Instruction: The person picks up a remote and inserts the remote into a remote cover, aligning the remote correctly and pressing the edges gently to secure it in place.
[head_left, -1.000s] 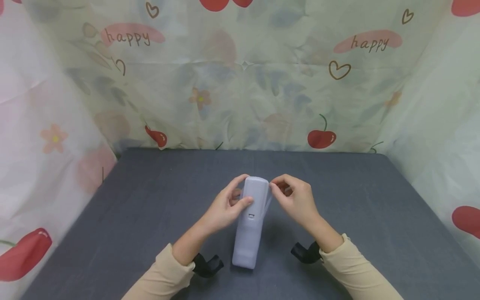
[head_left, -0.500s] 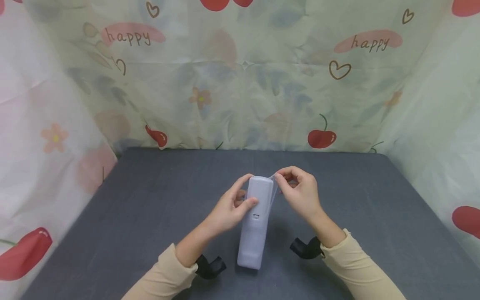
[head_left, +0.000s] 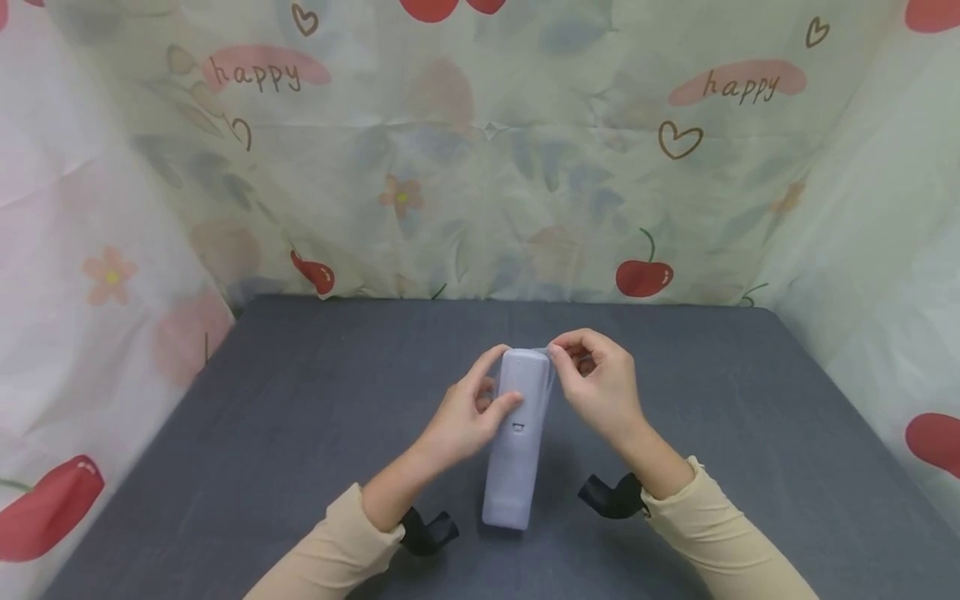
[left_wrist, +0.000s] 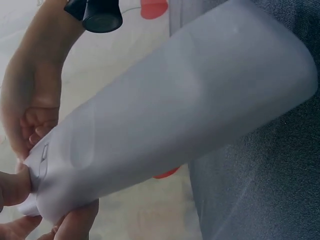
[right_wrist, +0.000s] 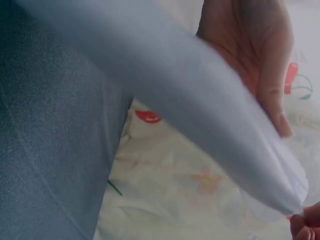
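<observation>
A long pale remote control point(head_left: 513, 475) stands tilted over the table in the head view, its battery-cover side with a small latch toward me. My left hand point(head_left: 461, 423) grips its upper part, thumb on the near face and fingers around the left side. At its top right corner, my right hand point(head_left: 600, 387) pinches the edge of a thin translucent sleeve point(head_left: 550, 383), drawn out slightly from the remote. The left wrist view shows the remote point(left_wrist: 145, 110) close up. In the right wrist view the sleeve point(right_wrist: 267, 202) spreads near my right fingertips point(right_wrist: 302, 230). The remote's button side is hidden.
A dark grey cloth-covered table point(head_left: 337, 358) lies beneath both hands. Patterned curtains point(head_left: 487, 183) with cherries and flowers enclose its back and sides. Black straps point(head_left: 429, 533) hang at both wrists, near the cream sleeves.
The remote and my left hand have shifted a little to the right. My right hand has moved up and right, pulling the sleeve's edge away from the remote's top corner.
</observation>
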